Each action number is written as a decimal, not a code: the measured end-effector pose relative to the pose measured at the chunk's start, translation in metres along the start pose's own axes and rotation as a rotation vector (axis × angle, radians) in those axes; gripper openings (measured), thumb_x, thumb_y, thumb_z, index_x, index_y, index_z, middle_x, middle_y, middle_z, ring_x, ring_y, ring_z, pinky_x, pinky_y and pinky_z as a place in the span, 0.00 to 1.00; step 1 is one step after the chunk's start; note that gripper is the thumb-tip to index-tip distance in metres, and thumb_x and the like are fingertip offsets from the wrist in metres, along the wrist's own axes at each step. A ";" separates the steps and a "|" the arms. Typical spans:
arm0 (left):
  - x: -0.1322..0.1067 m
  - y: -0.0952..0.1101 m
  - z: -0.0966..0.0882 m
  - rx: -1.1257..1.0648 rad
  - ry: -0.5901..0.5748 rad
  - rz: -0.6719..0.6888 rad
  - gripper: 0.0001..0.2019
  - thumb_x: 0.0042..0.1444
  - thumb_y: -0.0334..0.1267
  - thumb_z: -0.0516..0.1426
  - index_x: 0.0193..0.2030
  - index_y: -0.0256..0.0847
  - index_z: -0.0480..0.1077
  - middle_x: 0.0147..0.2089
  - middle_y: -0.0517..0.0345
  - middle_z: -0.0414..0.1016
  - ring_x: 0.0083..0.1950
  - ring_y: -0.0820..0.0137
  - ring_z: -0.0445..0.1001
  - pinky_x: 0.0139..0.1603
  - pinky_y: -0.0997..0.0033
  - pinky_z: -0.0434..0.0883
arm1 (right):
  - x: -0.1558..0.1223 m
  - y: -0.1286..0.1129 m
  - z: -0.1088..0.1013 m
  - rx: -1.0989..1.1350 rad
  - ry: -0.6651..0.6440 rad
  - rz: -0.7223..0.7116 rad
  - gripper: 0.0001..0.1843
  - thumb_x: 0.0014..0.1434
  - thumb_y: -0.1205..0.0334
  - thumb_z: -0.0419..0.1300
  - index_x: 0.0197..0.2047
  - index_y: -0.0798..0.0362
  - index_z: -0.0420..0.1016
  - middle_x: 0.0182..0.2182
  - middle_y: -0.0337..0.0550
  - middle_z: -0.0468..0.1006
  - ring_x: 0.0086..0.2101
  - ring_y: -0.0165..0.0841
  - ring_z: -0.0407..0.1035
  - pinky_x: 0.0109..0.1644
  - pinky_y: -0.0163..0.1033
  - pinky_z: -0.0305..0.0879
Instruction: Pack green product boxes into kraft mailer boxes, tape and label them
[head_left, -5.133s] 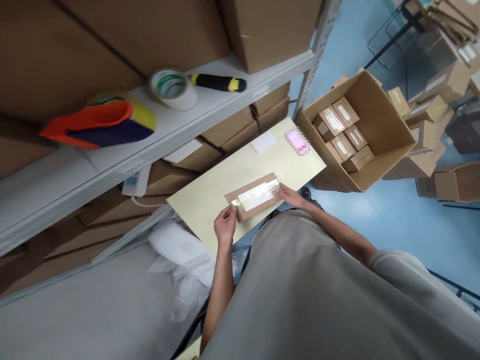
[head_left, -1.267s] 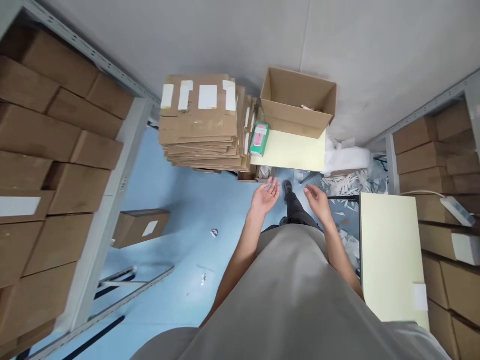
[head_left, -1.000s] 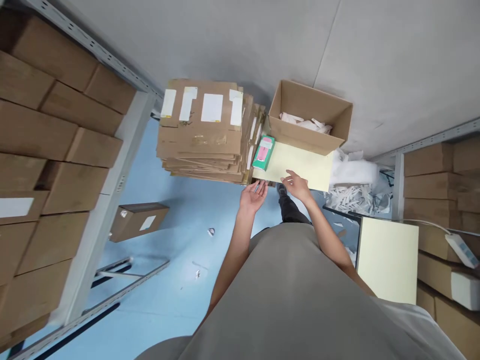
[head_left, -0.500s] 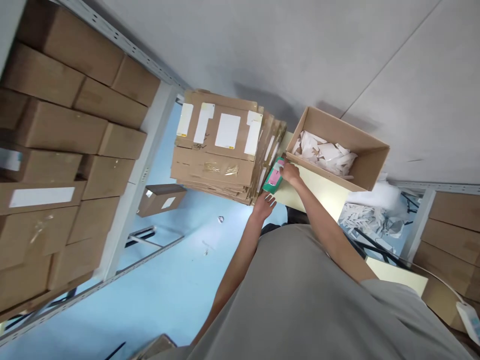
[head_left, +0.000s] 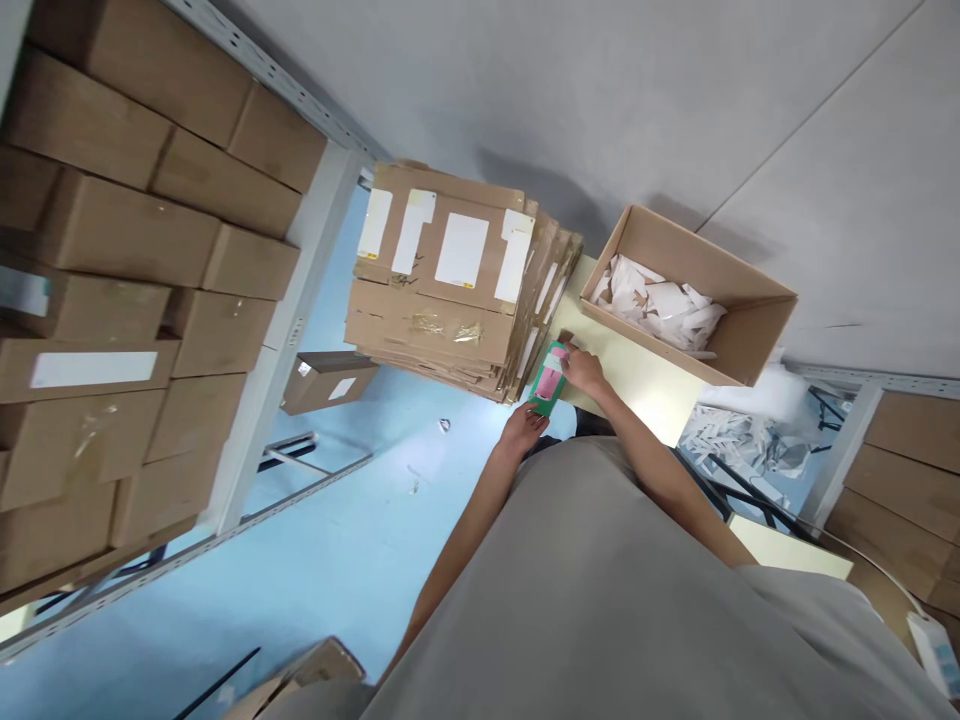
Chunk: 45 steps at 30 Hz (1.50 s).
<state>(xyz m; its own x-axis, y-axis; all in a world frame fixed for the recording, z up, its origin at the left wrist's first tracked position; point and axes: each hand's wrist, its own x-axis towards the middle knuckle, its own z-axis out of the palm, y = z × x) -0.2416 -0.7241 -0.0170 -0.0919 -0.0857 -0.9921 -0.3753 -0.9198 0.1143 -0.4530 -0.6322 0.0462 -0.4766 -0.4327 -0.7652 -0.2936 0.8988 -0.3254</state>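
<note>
A small green box with a pink panel lies between my two hands, close to my body at the table's near edge. My left hand has its fingers closed on the lower end of this box. At the upper right end, my right hand pinches the box with curled fingers. Just left of it stands a thick stack of flattened cardboard boxes with white labels. An open cardboard box sits to the right, with crumpled white paper inside.
A pale yellow table carries the stack and the open box, against a grey wall. Shelves of closed cartons rise on the left. More cartons stand at the right, near shredded white paper lower down.
My left hand has closed on the lower end of the green box, where it was open just below it before. The box has come slightly towards me.
</note>
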 end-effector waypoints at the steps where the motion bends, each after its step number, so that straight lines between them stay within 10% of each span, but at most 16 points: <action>1: 0.003 -0.001 -0.007 -0.001 -0.004 0.003 0.08 0.61 0.29 0.68 0.40 0.43 0.75 0.39 0.52 0.78 0.41 0.64 0.80 0.54 0.64 0.81 | -0.003 0.004 0.005 -0.009 0.004 -0.012 0.31 0.83 0.58 0.50 0.85 0.49 0.64 0.68 0.54 0.85 0.68 0.48 0.79 0.72 0.50 0.71; 13: 0.024 -0.011 -0.040 0.013 -0.226 0.164 0.17 0.54 0.31 0.78 0.47 0.44 0.80 0.50 0.55 0.87 0.52 0.66 0.84 0.69 0.60 0.77 | 0.028 0.071 0.034 0.584 0.225 0.003 0.30 0.70 0.54 0.71 0.71 0.55 0.80 0.63 0.60 0.86 0.61 0.50 0.82 0.71 0.56 0.77; 18: 0.022 -0.016 -0.059 0.103 -0.389 0.221 0.19 0.52 0.37 0.80 0.47 0.43 0.82 0.51 0.55 0.88 0.54 0.65 0.85 0.73 0.57 0.75 | -0.002 0.092 0.055 0.789 0.323 -0.084 0.25 0.72 0.49 0.68 0.66 0.53 0.82 0.63 0.57 0.87 0.58 0.45 0.85 0.66 0.51 0.81; 26: 0.007 -0.040 -0.095 0.326 -0.674 0.304 0.25 0.51 0.40 0.81 0.55 0.43 0.84 0.63 0.47 0.88 0.71 0.51 0.82 0.77 0.51 0.73 | -0.127 0.128 0.120 1.063 0.629 -0.212 0.26 0.65 0.46 0.70 0.60 0.51 0.84 0.53 0.52 0.90 0.50 0.43 0.87 0.63 0.51 0.82; 33: 0.005 -0.105 -0.126 0.525 -0.779 0.222 0.37 0.47 0.38 0.81 0.66 0.45 0.82 0.64 0.48 0.88 0.72 0.52 0.82 0.75 0.54 0.77 | -0.277 0.136 0.201 0.979 0.867 -0.074 0.23 0.67 0.42 0.71 0.54 0.50 0.86 0.50 0.50 0.91 0.44 0.42 0.86 0.54 0.46 0.83; 39: -0.018 -0.183 -0.118 0.719 -0.831 0.086 0.41 0.48 0.29 0.79 0.70 0.47 0.80 0.63 0.47 0.89 0.68 0.51 0.85 0.72 0.52 0.79 | -0.382 0.160 0.267 0.909 1.068 0.308 0.18 0.70 0.44 0.66 0.41 0.49 0.86 0.40 0.45 0.90 0.42 0.41 0.83 0.52 0.43 0.80; 45: -0.044 -0.245 -0.092 0.917 -0.855 -0.028 0.33 0.51 0.29 0.78 0.65 0.44 0.81 0.61 0.46 0.89 0.71 0.49 0.83 0.77 0.48 0.75 | -0.452 0.211 0.344 1.294 1.170 0.358 0.15 0.62 0.46 0.66 0.38 0.49 0.85 0.38 0.46 0.90 0.40 0.42 0.83 0.45 0.44 0.83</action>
<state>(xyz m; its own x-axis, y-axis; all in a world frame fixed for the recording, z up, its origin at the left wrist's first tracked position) -0.0610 -0.5302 -0.0062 -0.5128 0.5206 -0.6827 -0.8580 -0.2832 0.4285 -0.0142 -0.2233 0.1329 -0.8180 0.4767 -0.3218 0.4480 0.1771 -0.8763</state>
